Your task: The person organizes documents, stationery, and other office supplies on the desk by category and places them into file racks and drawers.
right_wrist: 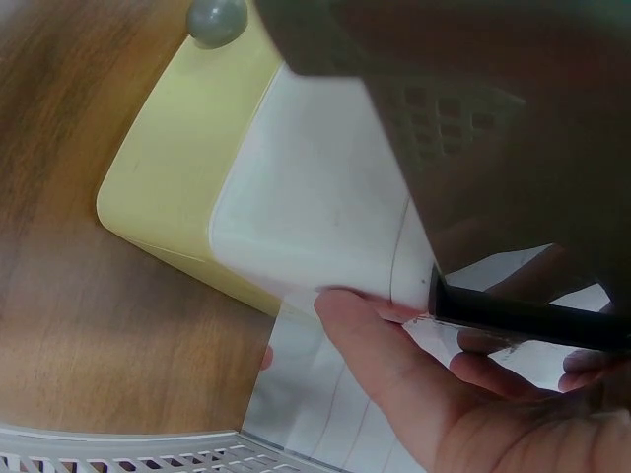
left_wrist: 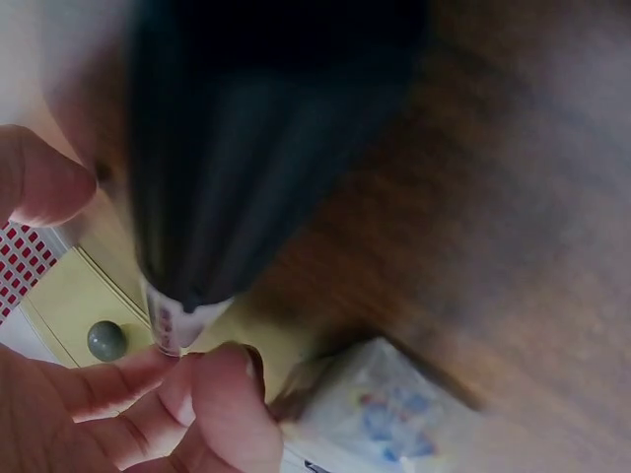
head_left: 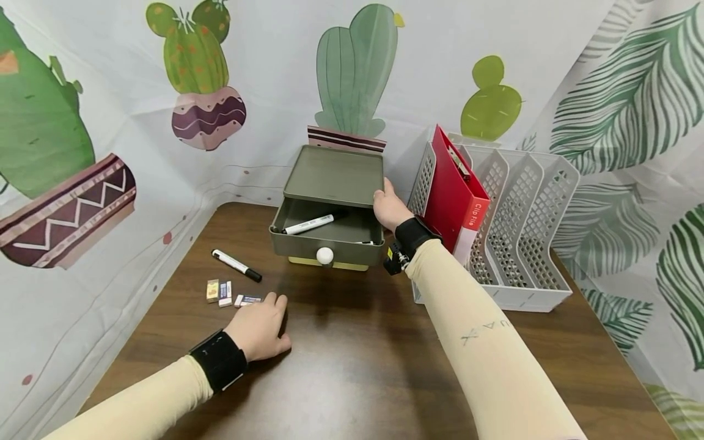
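A dark green-topped drawer box [head_left: 335,174] stands at the back, its upper drawer [head_left: 297,247] pulled out with a white marker [head_left: 309,225] inside. My right hand [head_left: 392,206] grips the box's right side; the right wrist view shows its thumb [right_wrist: 365,340] against the white body [right_wrist: 306,168]. My left hand [head_left: 258,327] is low over the table beside an eraser [head_left: 247,300]. In the left wrist view its curled fingers [left_wrist: 232,404] hold the far white end of a black-capped marker [left_wrist: 256,168], which the hand hides in the head view. A wrapped eraser [left_wrist: 394,414] lies close by.
Two more erasers [head_left: 225,293] and a black-capped marker [head_left: 236,265] lie on the table's left. A grey file rack [head_left: 511,232] with a red clip file [head_left: 453,195] stands right of the box, close to my right forearm. Patterned cloth hangs behind.
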`<action>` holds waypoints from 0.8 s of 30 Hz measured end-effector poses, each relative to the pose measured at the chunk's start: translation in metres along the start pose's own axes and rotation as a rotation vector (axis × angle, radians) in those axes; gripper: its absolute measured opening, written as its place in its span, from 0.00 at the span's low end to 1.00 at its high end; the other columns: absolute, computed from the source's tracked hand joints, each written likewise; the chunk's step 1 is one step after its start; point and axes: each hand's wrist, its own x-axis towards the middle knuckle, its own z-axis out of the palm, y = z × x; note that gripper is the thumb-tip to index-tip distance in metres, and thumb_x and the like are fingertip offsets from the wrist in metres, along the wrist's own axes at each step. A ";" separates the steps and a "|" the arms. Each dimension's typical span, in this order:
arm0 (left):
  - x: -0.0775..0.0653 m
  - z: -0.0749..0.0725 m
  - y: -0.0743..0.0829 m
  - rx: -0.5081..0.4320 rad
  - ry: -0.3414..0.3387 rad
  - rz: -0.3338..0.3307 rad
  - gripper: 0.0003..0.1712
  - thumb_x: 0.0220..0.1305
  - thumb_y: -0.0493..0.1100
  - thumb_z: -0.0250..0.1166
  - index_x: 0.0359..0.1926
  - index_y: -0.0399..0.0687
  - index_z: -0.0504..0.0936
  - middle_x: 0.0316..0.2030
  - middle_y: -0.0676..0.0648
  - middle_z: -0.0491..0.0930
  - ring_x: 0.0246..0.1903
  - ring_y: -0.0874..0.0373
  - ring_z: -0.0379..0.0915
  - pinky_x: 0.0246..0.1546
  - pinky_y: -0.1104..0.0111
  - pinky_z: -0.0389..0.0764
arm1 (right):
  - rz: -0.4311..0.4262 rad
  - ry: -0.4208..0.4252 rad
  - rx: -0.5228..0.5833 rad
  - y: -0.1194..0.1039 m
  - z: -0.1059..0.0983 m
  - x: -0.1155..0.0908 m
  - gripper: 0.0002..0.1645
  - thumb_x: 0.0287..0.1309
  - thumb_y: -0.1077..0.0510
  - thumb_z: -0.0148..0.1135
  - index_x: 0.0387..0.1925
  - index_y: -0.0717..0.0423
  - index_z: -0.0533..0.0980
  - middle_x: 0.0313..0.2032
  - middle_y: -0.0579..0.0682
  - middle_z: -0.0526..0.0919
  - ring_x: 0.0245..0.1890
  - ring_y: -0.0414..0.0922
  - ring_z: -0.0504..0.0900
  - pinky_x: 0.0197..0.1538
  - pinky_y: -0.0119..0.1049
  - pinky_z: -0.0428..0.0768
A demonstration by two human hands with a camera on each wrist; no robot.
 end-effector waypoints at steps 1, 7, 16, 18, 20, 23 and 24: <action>0.000 0.000 0.000 -0.002 0.004 0.001 0.38 0.38 0.54 0.67 0.48 0.30 0.73 0.34 0.39 0.73 0.23 0.47 0.75 0.21 0.56 0.77 | 0.001 0.000 -0.008 0.000 0.000 0.000 0.34 0.78 0.49 0.24 0.75 0.50 0.27 0.76 0.57 0.41 0.71 0.51 0.56 0.64 0.45 0.58; -0.002 0.004 0.000 -0.025 -0.005 0.025 0.37 0.41 0.49 0.66 0.52 0.31 0.74 0.35 0.37 0.75 0.24 0.47 0.76 0.23 0.56 0.78 | 0.000 -0.001 -0.005 0.000 0.001 0.001 0.34 0.78 0.50 0.23 0.75 0.52 0.27 0.76 0.56 0.39 0.74 0.49 0.43 0.72 0.41 0.48; -0.002 0.004 0.002 -0.064 -0.067 0.031 0.33 0.44 0.44 0.67 0.54 0.33 0.74 0.35 0.38 0.75 0.26 0.47 0.76 0.26 0.55 0.79 | -0.003 0.008 -0.006 0.000 0.003 0.000 0.34 0.78 0.49 0.23 0.75 0.52 0.27 0.76 0.55 0.38 0.74 0.47 0.42 0.72 0.39 0.47; -0.002 0.002 0.003 -0.067 -0.088 0.018 0.34 0.44 0.44 0.67 0.54 0.34 0.73 0.34 0.38 0.76 0.26 0.46 0.77 0.26 0.54 0.79 | -0.003 0.007 -0.003 -0.001 0.002 -0.001 0.34 0.78 0.49 0.23 0.75 0.51 0.27 0.76 0.56 0.39 0.74 0.47 0.43 0.72 0.38 0.47; -0.003 0.000 0.003 -0.070 -0.104 0.012 0.33 0.44 0.43 0.68 0.53 0.34 0.72 0.32 0.38 0.76 0.27 0.45 0.77 0.27 0.54 0.79 | -0.007 0.008 -0.011 -0.001 0.002 -0.001 0.34 0.77 0.49 0.23 0.75 0.51 0.27 0.76 0.56 0.39 0.74 0.48 0.43 0.72 0.39 0.48; -0.005 -0.001 0.003 -0.071 -0.116 0.024 0.31 0.46 0.42 0.68 0.52 0.34 0.71 0.29 0.40 0.77 0.26 0.45 0.77 0.27 0.54 0.79 | -0.012 0.007 -0.017 0.000 0.001 -0.001 0.34 0.78 0.50 0.23 0.75 0.52 0.27 0.76 0.56 0.39 0.74 0.48 0.44 0.72 0.40 0.48; -0.005 -0.001 0.003 -0.075 -0.116 0.034 0.31 0.46 0.41 0.67 0.52 0.33 0.71 0.29 0.40 0.77 0.26 0.45 0.78 0.27 0.54 0.79 | -0.012 0.007 -0.021 0.000 0.001 0.000 0.34 0.78 0.50 0.23 0.75 0.52 0.27 0.76 0.56 0.39 0.74 0.48 0.44 0.72 0.41 0.49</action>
